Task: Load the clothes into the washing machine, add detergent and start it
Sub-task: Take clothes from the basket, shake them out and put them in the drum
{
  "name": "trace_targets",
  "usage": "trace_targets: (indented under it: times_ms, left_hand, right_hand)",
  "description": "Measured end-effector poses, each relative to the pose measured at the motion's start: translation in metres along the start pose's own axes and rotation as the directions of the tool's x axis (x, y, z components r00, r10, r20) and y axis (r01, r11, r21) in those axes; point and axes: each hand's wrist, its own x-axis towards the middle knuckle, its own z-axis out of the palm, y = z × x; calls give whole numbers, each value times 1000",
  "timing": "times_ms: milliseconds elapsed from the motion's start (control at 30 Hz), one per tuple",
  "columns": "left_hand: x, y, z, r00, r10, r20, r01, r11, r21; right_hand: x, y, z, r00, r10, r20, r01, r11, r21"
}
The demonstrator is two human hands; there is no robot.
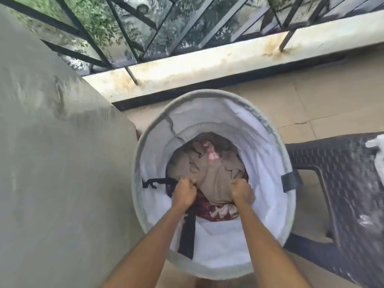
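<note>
Two hands down inside laundry basket (143,163): left hand (184,194) and right hand (242,192) each clutch a fistful of tan garment (214,175) atop the clothes pile; dark wicker chair (340,175) just beside basket

Worn on the head, looking steeply down and forward into the round laundry basket (289,163), close above its rim. Wide-angle, bending the edges. Basket mouth central and low in frame; beyond the basket, a ledge (207,65) and railing (124,28); left of the basket, a grey wall (52,142); right of it, a dark woven chair (342,173). Single view only, nothing shared.
</note>
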Motion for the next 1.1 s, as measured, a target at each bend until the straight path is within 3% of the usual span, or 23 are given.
trace_targets:
  times_ms: [167,300,400,467,500,567,633,700,767,833,900,967,1033,1100]
  left_hand:
    - [-72,46,-50,996,81,-20,-82,996,-33]
    - [-138,92,-102,965,259,-28,-261,962,-77]
    - [-174,105,-132,979,146,-140,-170,969,-178]
    - [-202,115,-157,992,36,-119,-82,910,-406]
    - [-220,125,-170,998,13,-57,-42,834,-550]
    - [-264,149,-204,994,61,95,38,606,-795]
    - [-294,168,-233,983,155,99,7,504,-864]
    - [-303,183,-245,985,174,-5,-103,562,-821]
    - [-323,195,-264,962,220,-159,-270,707,-654]
    - [-348,213,-286,892,352,-285,-449,774,-448]
    - [-376,229,-311,809,460,-365,-568,772,-285]
    - [-398,243,-333,731,599,-328,-668,726,-164]
    - [-422,254,-354,663,717,-215,-746,657,-111]
    - [-447,262,-376,615,770,-169,-787,587,-188]
  right_hand:
    - [-87,-21,-57,940,-310,-145,339,903,264]
    - [-176,-36,-117,927,-325,-184,371,745,555]
    - [-240,-63,-173,949,-240,-205,307,546,780]
    - [-284,-82,-220,935,-253,-247,333,396,856]
    - [-301,-90,-240,915,-285,-284,375,350,858]
    - [-335,-101,-275,866,-337,-371,484,372,792]
    - [-365,-102,-296,827,-338,-449,561,446,698]
    - [-382,-96,-308,820,-313,-480,572,489,659]
    - [-404,-86,-318,806,-338,-485,588,546,596]
    - [-408,-79,-322,815,-396,-423,573,658,488]
    - [-410,-72,-325,850,-439,-292,522,773,359]
    - [-412,-69,-334,854,-481,-199,519,818,248]
    - [-429,-74,-355,817,-541,-200,572,803,166]
    - [-447,-94,-384,721,-652,-236,689,712,138]
